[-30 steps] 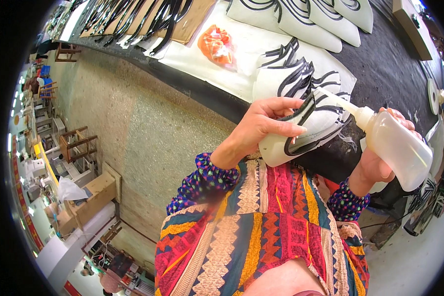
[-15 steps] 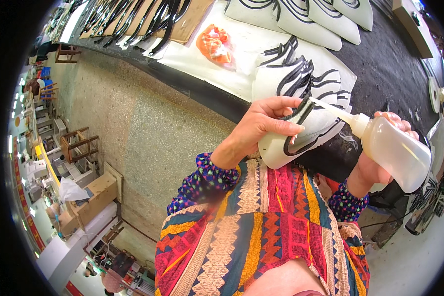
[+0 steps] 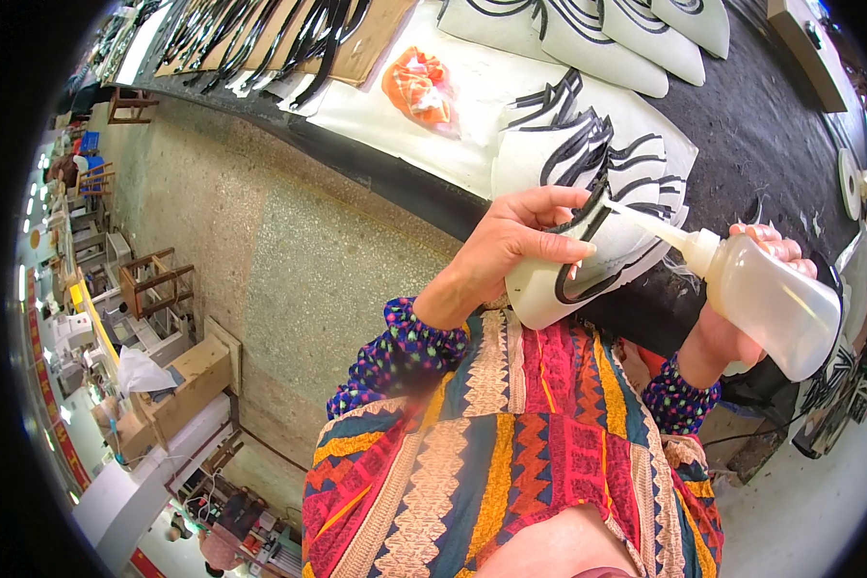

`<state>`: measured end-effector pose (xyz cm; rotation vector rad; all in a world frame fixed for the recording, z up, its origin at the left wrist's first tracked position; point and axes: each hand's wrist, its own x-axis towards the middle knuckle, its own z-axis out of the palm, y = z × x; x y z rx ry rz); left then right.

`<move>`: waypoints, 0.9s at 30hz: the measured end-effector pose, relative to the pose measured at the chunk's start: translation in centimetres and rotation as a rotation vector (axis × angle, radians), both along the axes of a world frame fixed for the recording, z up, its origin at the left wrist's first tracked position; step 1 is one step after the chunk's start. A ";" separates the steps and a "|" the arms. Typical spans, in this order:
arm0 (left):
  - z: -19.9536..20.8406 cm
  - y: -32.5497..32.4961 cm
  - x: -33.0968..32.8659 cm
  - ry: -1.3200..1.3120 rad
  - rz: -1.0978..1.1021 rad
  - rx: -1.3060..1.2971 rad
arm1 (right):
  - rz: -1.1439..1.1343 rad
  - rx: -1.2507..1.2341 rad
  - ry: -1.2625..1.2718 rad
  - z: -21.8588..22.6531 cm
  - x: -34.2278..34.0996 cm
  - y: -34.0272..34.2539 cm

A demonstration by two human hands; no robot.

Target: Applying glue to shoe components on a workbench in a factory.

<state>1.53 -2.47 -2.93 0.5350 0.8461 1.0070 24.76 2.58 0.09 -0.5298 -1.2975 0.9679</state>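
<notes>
My left hand (image 3: 525,241) pinches a curved white sheet piece with black edging (image 3: 539,297) between thumb and fingers, near the table's front edge. Wrapped around a translucent squeeze bottle (image 3: 780,306) is my right hand (image 3: 722,332). The bottle lies tilted, its long thin nozzle pointing left. The nozzle tip is at the black-edged upper rim of the white piece, close to my left fingertips; whether it touches I cannot tell. Just behind, a pile of similar white pieces with black strips (image 3: 573,144) lies on white sheeting.
An orange-and-white crumpled bundle (image 3: 419,87) lies on the white sheet. Long black strips (image 3: 260,39) rest on cardboard at the far left. More white pieces (image 3: 607,48) overlap at the back. A pale roll (image 3: 848,185) stands at the right. Wooden stools (image 3: 154,281) are on the floor.
The nozzle tip has shifted slightly down along the rim of the white piece, and the bottle has tipped a little. The piece's upper edge is turned slightly. My left hand stays nearly in place.
</notes>
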 end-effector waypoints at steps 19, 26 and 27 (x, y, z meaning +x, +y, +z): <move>0.2 -0.2 0.5 -0.090 0.018 -0.047 | 0.004 0.311 -0.073 -0.4 0.4 1.2; -0.1 -0.4 0.6 -0.138 0.022 -0.071 | 0.099 0.357 -0.059 -0.5 0.3 1.2; -0.1 -0.4 0.6 -0.140 0.011 -0.066 | 0.102 0.347 -0.060 -0.5 0.2 1.0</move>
